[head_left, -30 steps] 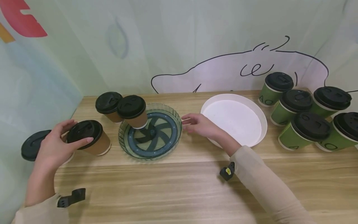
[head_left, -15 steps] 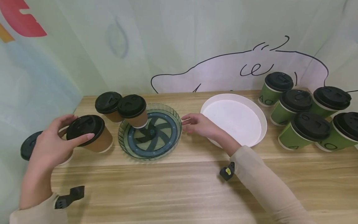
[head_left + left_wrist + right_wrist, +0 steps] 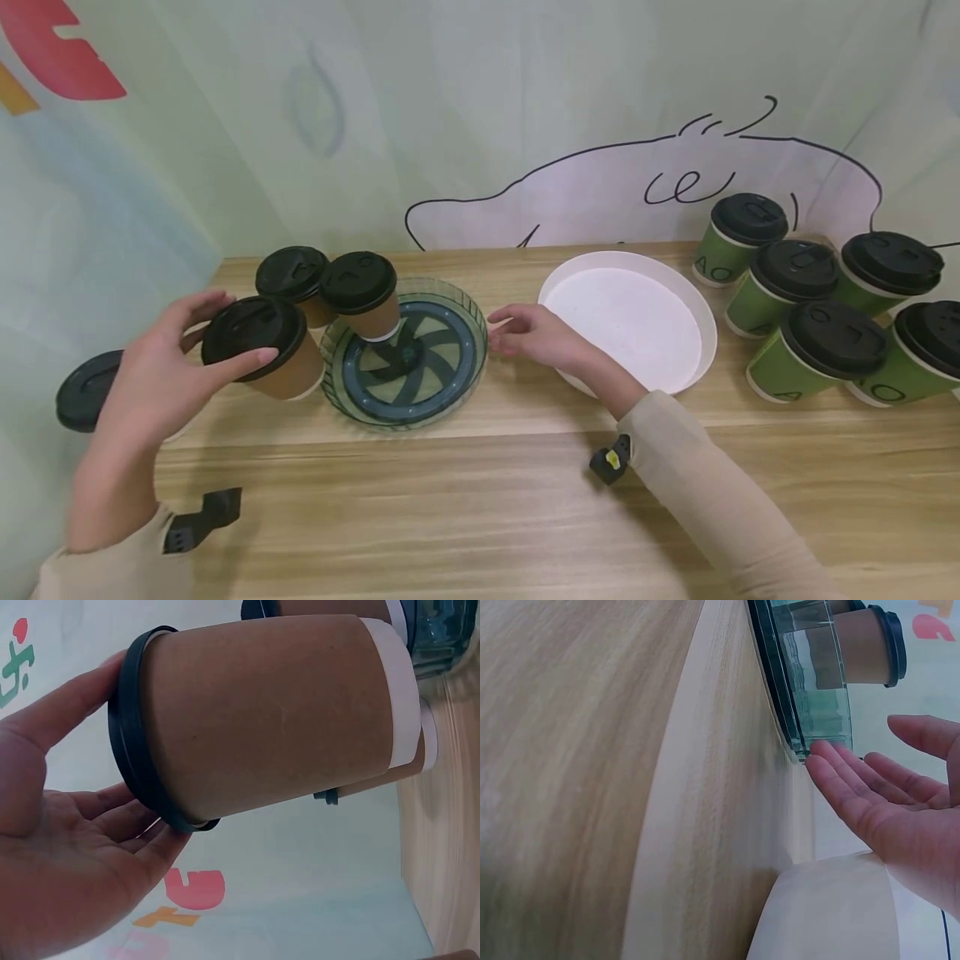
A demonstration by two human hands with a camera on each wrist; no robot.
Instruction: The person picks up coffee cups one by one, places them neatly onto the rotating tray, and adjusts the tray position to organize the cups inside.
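My left hand [image 3: 161, 375] grips a brown paper coffee cup [image 3: 277, 712] by its black lid [image 3: 255, 333], thumb on one side and fingers on the other. In the left wrist view the cup's white-rimmed base looks lifted off the table. Just right of it stands a round clear green tray [image 3: 408, 417] with a dark spoked disc inside. One brown cup [image 3: 371, 321] stands in the tray's far left part. Nearly straight fingers of my right hand [image 3: 532, 337] touch the tray's right wall, as the right wrist view also shows.
Behind the held cup stands another brown cup [image 3: 292, 275]; one more lidded cup [image 3: 86, 392] is partly hidden by my left hand. A round white tray [image 3: 705, 333] lies right of my right hand. Several green lidded cups [image 3: 795, 362] crowd the table's right side.
My left hand has raised the brown cup and carried it rightward, closer to the green tray. The right hand stays at the tray's edge.
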